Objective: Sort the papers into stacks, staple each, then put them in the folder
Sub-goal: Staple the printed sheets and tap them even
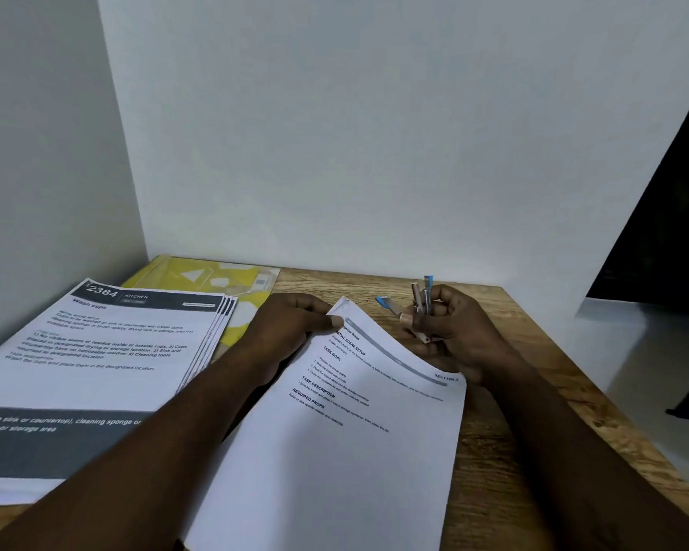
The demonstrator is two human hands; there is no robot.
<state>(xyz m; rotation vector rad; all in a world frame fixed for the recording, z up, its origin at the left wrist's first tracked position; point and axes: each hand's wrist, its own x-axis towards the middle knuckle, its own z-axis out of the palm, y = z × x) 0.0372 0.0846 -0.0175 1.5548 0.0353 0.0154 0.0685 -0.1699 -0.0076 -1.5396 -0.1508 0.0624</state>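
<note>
A stack of printed papers (347,431) lies slanted in front of me on the wooden table (506,451). My left hand (291,332) pinches its lifted top left corner. Just right of that corner, my right hand (450,332) grips a small metal stapler (420,308) with blue tips, hinged open and held above the table. A second stack headed "2384 Kitchen, Wash cups" (108,359) lies fanned at the left. Behind it, a yellow patterned folder (231,284) lies flat against the wall, partly covered by that stack.
White walls close off the table's back and left sides. The table's right edge runs diagonally, with a dark opening (669,232) and a pale floor beyond it. Bare wood shows at the right of the papers.
</note>
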